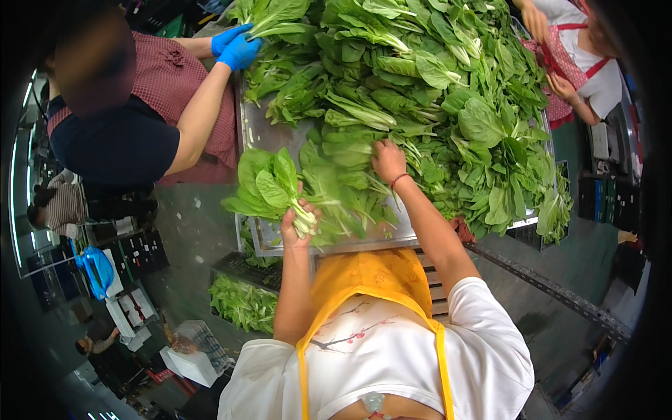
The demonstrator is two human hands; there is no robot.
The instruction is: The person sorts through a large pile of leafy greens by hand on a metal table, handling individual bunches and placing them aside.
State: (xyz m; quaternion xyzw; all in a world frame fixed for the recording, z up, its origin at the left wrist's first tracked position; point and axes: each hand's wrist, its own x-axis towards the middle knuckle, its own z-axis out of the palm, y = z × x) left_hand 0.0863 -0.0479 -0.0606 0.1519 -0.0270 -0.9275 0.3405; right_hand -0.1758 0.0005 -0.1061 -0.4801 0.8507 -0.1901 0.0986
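My left hand point(300, 223) grips a bunch of leafy greens point(273, 189) by its pale stems, with the leaves fanned up and to the left. It is raised over the near left corner of a metal tray table point(273, 239). Further right, my right hand point(389, 161) reaches into a large heap of the same greens point(378, 100). Its fingers bend against leaves and stems at the heap's near side; whether they hold any is hidden. Some loose greens point(336, 205) between my hands look blurred.
Across the table's left side, a person's blue-gloved hands point(239, 50) hold another bunch. Another person's hand point(562, 86) is at the right edge. Below left stands a black crate point(247, 270) near more greens point(244, 304). A perforated metal bar point(546, 289) runs out at right.
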